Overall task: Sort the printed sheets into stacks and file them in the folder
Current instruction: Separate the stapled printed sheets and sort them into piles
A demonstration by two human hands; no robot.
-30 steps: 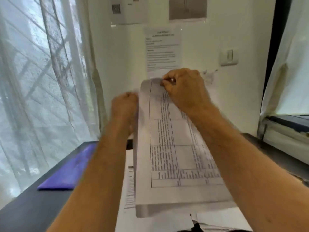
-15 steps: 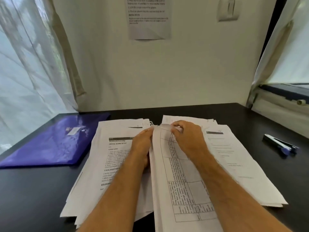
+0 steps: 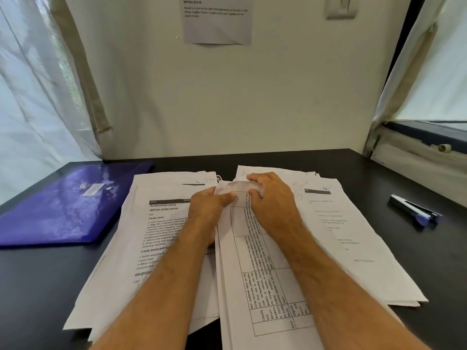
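Note:
A bundle of printed sheets with a table (image 3: 260,279) lies lengthwise down the middle of the black desk (image 3: 379,178). My left hand (image 3: 209,210) grips its far left edge, thumb on top. My right hand (image 3: 270,200) pinches the far end of the top sheets, which curl up there. A stack of printed sheets (image 3: 151,238) with bold headings lies on the left, partly under my left forearm. Another stack (image 3: 353,243) lies on the right. The purple folder (image 3: 63,205) lies shut at the desk's left.
A stapler (image 3: 414,213), blue and black, rests on the desk at the right. The wall stands just behind the desk, with a taped notice (image 3: 217,18) on it. Curtains hang at the left (image 3: 38,97) and right (image 3: 429,72).
One second ago both hands held the table bundle raised upright before the wall. It has come down flat onto the desk between the two stacks, and the view has tilted down.

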